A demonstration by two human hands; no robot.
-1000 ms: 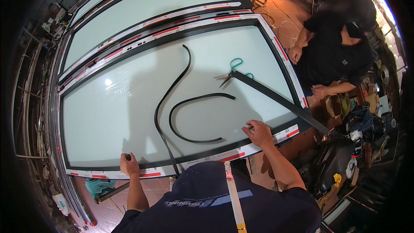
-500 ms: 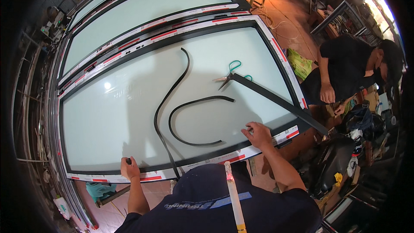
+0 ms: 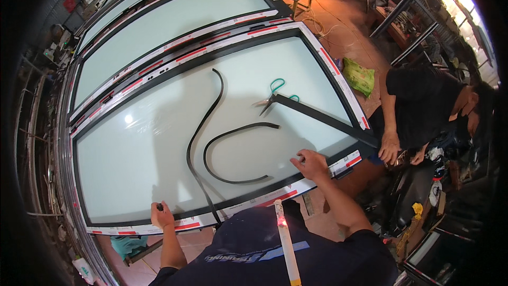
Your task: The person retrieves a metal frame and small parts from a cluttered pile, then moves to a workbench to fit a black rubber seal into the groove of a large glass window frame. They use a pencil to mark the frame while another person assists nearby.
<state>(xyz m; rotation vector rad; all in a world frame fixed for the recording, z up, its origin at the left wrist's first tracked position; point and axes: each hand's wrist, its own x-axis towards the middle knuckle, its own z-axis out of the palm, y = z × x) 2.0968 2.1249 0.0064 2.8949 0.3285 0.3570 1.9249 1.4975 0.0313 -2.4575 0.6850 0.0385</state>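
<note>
The left hand is gripping a small dark object, mostly hidden by fingers, at the near-left edge of a framed glass panel. The right hand is sitting half-curled near the right corner; whether it is holding anything, I cannot tell. A long black strip is disappearing behind dark clothing.
</note>
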